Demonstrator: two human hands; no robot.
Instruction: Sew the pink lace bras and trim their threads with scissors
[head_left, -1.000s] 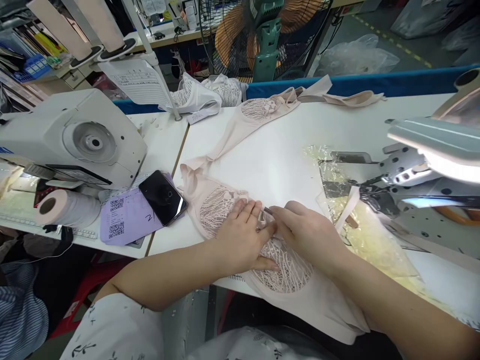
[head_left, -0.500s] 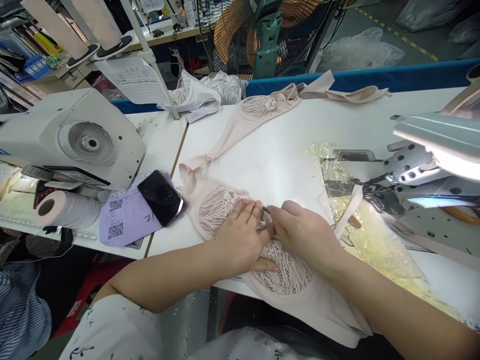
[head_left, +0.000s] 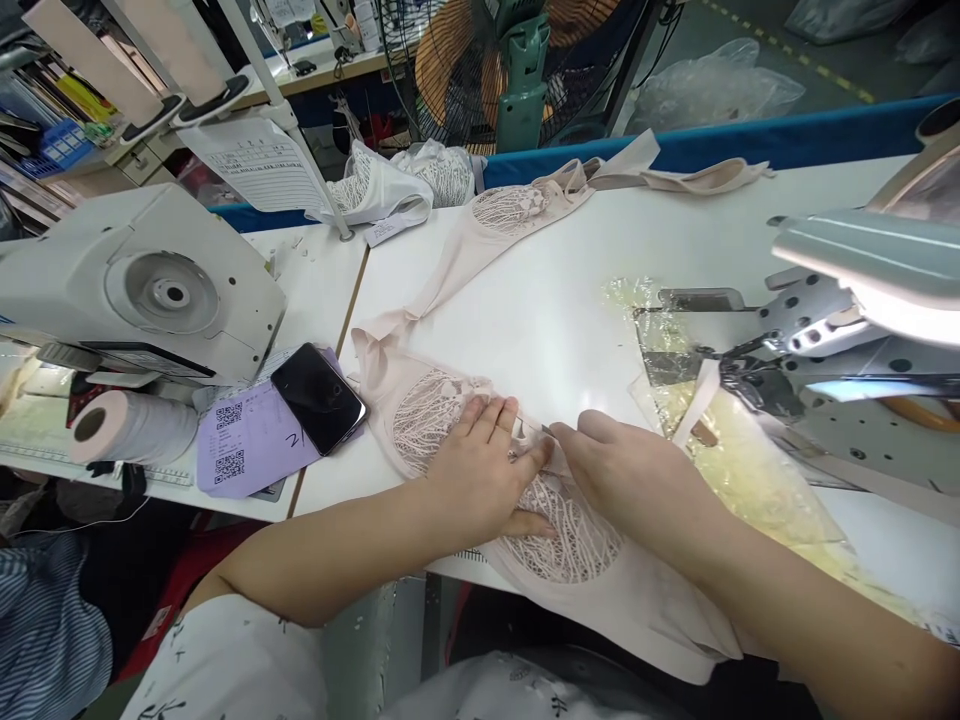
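Note:
A pale pink bra with lace cups (head_left: 431, 410) lies on the white table (head_left: 555, 300) in front of me. My left hand (head_left: 484, 470) presses flat on the lace between the two cups, fingers spread. My right hand (head_left: 630, 475) sits just to its right and pinches a small metal snipper (head_left: 536, 428) whose tip points at the fabric by my left fingertips. A pink strap (head_left: 694, 400) runs from the garment up to the sewing machine head (head_left: 817, 340) at the right.
A black phone (head_left: 319, 397) lies on a purple sheet (head_left: 251, 440) at the left, beside a roll of pink tape (head_left: 127, 425) and a second sewing machine (head_left: 142, 285). More bras (head_left: 517, 205) lie at the far table edge. A fan (head_left: 517, 70) stands behind.
My right hand has shifted slightly to the right with the snipper. My left hand stays pressed on the lace.

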